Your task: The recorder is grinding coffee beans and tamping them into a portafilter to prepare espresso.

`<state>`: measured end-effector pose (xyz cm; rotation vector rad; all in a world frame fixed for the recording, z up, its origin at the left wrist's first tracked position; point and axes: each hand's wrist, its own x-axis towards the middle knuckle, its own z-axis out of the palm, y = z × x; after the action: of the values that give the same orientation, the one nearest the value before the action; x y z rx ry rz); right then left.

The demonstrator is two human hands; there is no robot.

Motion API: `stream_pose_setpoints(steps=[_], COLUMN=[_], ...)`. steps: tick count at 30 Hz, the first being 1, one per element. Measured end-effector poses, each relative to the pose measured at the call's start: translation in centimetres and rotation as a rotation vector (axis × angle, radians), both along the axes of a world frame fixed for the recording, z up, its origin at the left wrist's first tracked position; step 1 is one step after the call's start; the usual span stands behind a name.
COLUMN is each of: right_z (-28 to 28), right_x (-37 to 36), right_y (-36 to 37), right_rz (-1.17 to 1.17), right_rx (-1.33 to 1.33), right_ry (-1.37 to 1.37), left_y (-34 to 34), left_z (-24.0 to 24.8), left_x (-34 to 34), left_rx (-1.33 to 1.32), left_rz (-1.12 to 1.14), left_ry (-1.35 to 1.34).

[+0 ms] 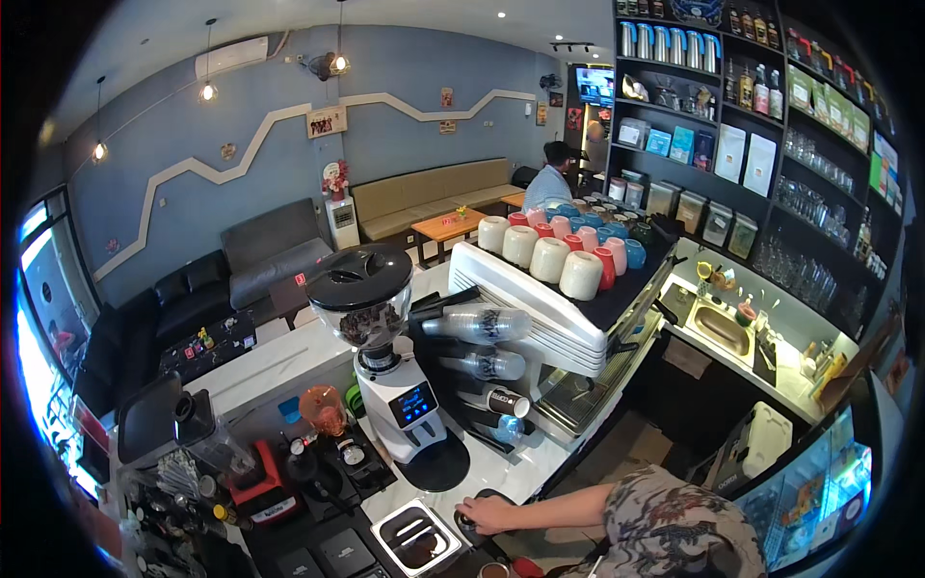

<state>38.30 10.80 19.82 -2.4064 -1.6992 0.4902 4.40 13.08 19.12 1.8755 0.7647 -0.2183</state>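
Note:
My right hand (488,516) reaches in from the lower right, out of a patterned sleeve (674,525). Its fingers are closed over a small dark round object (466,521) at the counter's edge, mostly covered by the hand. Just left of it sits a steel rectangular container (417,537) with light-handled tools lying in it. Behind stands a white coffee grinder (398,400) with beans in its hopper. Below the hand, at the frame's lower edge, a round container with brown contents (493,570) and a red object (526,566) show in part. My left hand is out of view.
A white espresso machine (540,308) carries rows of cups; stacked plastic cups (482,326) jut out beside it. To the left are a red-based blender (265,486) and bar tools. A sink (723,330) and a lit display fridge (814,496) stand right. A person (549,183) sits beyond.

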Motion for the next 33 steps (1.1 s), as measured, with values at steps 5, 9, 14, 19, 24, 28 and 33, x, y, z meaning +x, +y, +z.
stream_pose_setpoints(steps=[5, 9, 14, 19, 24, 28, 33], right_z=[5.5, 6.1, 3.5, 9.0, 8.1, 11.0, 11.6], right_x=[-0.4, -2.7, -3.3, -3.1, 2.3, 5.0, 7.8], right_y=[-10.9, -22.3, -32.2, -36.4, -42.9, -48.3, -50.2], right_rz=[-0.391, -0.916, -1.140, -1.223, -1.230, -1.223, -1.044], right_rx=[0.224, 0.434, 0.423, 0.746, 1.065, 1.045, 1.152], right_ry=[0.154, 0.187, 0.495, 1.265, 1.283, 1.413, 1.369], left_y=[1.7, -0.8, -8.7, -21.1, -31.2, -35.8, -37.7], left_z=[-5.3, 0.9, 8.4, 9.3, 12.2, 13.2, 14.4], left_x=[4.6, 11.7, 24.4, 31.5, 36.3, 38.7, 42.2], left_rx=[0.016, 0.328, 0.148, 0.145, 0.052, 0.103, 0.043], left_rz=[-0.276, -0.483, -0.489, -0.531, -0.716, -0.782, -0.862], left_ry=[-0.092, -0.511, -0.237, -0.377, -0.354, -0.511, -0.385])
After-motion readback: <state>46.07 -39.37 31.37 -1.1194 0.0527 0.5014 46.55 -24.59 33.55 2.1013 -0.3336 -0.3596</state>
